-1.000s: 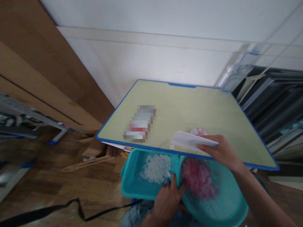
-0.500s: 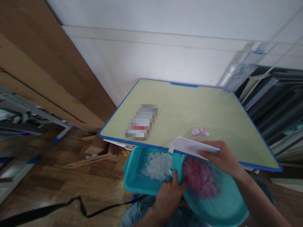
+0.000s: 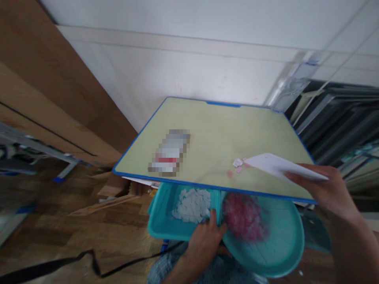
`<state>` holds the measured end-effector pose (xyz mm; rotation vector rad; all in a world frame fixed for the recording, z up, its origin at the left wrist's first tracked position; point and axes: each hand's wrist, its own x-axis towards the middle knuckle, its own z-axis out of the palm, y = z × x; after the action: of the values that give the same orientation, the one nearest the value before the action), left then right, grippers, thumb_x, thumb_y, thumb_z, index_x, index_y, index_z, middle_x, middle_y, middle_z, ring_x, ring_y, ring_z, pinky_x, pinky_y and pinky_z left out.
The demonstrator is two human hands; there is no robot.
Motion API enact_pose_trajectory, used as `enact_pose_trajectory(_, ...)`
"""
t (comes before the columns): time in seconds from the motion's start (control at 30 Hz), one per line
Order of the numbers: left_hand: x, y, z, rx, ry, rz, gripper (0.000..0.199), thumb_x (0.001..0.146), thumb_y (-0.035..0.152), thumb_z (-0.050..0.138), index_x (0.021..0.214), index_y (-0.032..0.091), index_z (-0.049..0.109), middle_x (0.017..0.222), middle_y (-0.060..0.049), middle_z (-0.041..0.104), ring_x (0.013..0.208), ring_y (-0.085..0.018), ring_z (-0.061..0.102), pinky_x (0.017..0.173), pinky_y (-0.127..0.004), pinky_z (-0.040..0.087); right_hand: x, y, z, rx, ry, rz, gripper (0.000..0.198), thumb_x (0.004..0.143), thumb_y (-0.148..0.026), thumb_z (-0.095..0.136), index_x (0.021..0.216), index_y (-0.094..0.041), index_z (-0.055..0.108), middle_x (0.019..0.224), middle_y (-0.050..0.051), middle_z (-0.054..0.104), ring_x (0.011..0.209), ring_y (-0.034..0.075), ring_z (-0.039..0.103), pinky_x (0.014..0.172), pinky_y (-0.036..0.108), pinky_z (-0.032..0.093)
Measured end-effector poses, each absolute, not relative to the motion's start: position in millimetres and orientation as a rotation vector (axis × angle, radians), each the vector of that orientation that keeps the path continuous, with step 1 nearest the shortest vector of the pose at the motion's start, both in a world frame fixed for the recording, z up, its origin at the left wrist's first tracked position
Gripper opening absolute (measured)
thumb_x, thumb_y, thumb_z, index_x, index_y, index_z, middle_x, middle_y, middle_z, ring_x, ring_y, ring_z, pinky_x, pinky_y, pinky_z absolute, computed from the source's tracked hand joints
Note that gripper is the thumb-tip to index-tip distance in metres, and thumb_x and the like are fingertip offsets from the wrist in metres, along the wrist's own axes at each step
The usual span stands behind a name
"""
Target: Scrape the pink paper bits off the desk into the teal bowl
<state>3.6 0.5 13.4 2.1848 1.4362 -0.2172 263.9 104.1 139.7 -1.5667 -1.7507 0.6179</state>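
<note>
My right hand pinches a white flat piece, like a stiff folded sheet, between thumb and fingers. Its far tip touches or hovers just by several small pink and white scraps on the board-like table. Down at the rims, my left hand grips where two teal containers meet. To its left is a rectangular tray holding many white flakes. On the right, a round teal tray carries a blurred heap of red-pink bits. The lower fingers of my left hand are partly hidden.
A pixelated phone-like object lies on the left of the yellowish table, which has a blue edge. Behind stands a white wall. Cardboard leans at left, dark flat panels at right. A black strap hangs below.
My right hand has moved right with the white sheet, whose tip now sits by the scraps instead of over the table's front edge. My left hand keeps its hold; the view shifted slightly.
</note>
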Motion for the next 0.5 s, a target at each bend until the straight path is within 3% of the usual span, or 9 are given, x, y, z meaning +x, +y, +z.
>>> enact_pose_trajectory(0.5,3,1,12,2.165,1.414,-0.344,0.062,0.065,0.045,0.066,0.121,0.031,0.042,0.137,-0.019,0.027,0.088,-0.029,0.061,0.070,-0.042,0.050,257,111,125,-1.541,-1.930,0.825,0.030,0.071,-0.043,0.061,0.082,-0.017,0.072,0.073,0.006,0.072,0.065,0.022,0.065,0.055,0.029,0.051)
